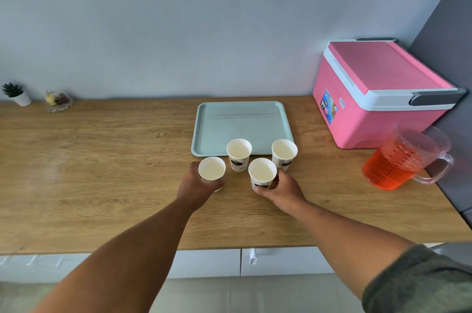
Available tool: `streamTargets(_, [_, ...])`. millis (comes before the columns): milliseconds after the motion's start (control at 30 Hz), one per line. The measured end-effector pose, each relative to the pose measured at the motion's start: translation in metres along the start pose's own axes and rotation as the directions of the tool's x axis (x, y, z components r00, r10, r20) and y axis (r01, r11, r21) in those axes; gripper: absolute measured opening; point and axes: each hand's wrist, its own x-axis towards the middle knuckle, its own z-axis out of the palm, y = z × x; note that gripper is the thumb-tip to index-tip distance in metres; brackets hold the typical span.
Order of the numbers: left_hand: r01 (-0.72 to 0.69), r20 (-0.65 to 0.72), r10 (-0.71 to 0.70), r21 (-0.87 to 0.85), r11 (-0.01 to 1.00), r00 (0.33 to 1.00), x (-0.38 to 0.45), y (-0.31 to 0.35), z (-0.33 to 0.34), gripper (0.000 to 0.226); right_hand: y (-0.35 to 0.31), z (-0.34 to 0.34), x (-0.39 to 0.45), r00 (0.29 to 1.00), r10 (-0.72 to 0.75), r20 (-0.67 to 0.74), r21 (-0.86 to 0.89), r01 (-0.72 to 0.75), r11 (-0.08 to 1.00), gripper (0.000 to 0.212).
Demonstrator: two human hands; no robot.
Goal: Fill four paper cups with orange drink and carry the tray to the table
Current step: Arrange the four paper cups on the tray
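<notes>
Several white paper cups stand empty on the wooden counter, in front of a pale green tray [242, 118]. My left hand [196, 185] is wrapped around the front left cup [212, 169]. My right hand [279, 190] grips the front right cup [262, 172]. Behind them stand a middle cup [239, 153] and a right cup [284, 153], both free and close to the tray's front rim. A clear plastic jug [403, 159] with orange drink sits at the right, its handle pointing right.
A pink cooler box [378, 92] stands behind the jug against the wall. A small potted plant [16, 94] and a glass dish [58, 101] sit at the far left. A grey wall panel [454, 82] borders the counter's right side.
</notes>
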Motion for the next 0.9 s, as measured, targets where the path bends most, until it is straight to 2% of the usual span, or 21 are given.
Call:
streamTargets(367, [-0.030, 0.020, 0.030, -0.011, 0.999, 0.999, -0.018, 0.012, -0.012, 0.076, -0.010, -0.014, -0.017, 0.999, -0.049, -0.009, 0.012, 0.049, 0.999, 0.062])
streamTargets(900, [-0.148, -0.004, 0.148, -0.029, 0.989, 0.989, -0.018, 0.070, -0.029, 0.068, -0.069, -0.073, -0.012, 0.982, -0.170, -0.081, -0.019, 0.169, 0.985, 0.057])
